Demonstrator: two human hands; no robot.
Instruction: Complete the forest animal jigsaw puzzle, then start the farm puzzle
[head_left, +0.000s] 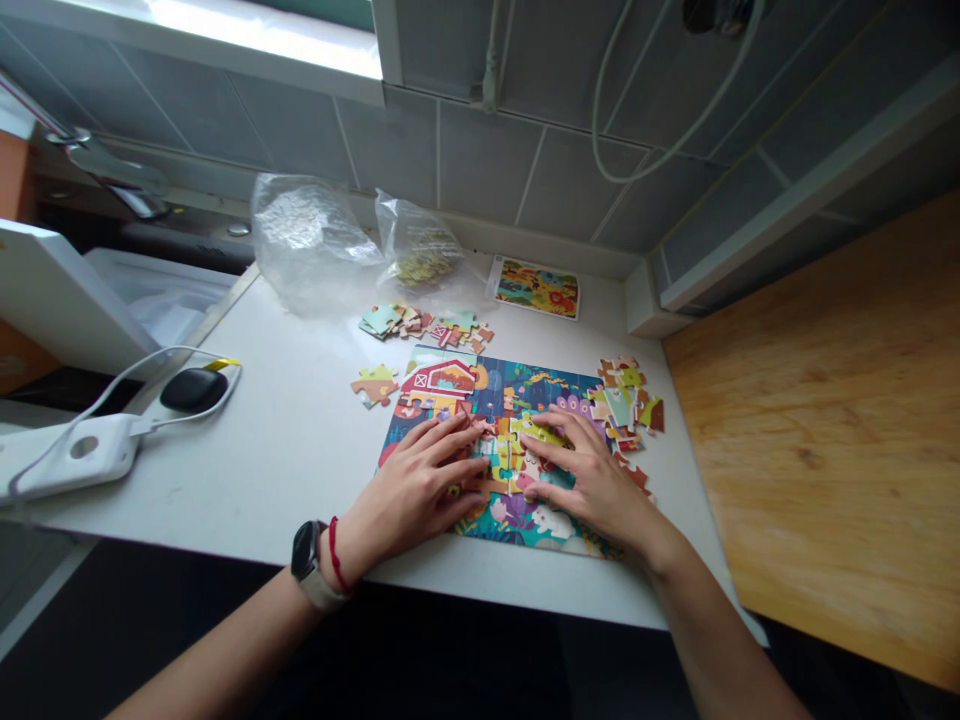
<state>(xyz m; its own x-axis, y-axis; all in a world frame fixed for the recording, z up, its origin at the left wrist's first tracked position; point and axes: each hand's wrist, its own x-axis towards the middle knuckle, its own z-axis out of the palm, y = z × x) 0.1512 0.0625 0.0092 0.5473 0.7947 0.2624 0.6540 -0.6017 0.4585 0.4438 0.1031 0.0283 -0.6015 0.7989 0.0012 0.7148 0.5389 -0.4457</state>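
L hand (409,490) & R hand (592,475) spread wide, grip open, fingers flat on part-done jigsaw puzzle (517,390), nothing clearly held. Puzzle sits mid-frame on white surface (285,470); loose pieces (622,405) just right, second pile (424,325) above.

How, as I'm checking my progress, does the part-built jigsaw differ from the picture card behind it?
The part-built jigsaw is far larger than the picture card. The jigsaw shows seams between separate pieces and an uneven edge, while the card is a single piece. The left hand and right hand rest on the jigsaw, while no hand touches the card. Both are brightly coloured illustrations lying flat on the white table.
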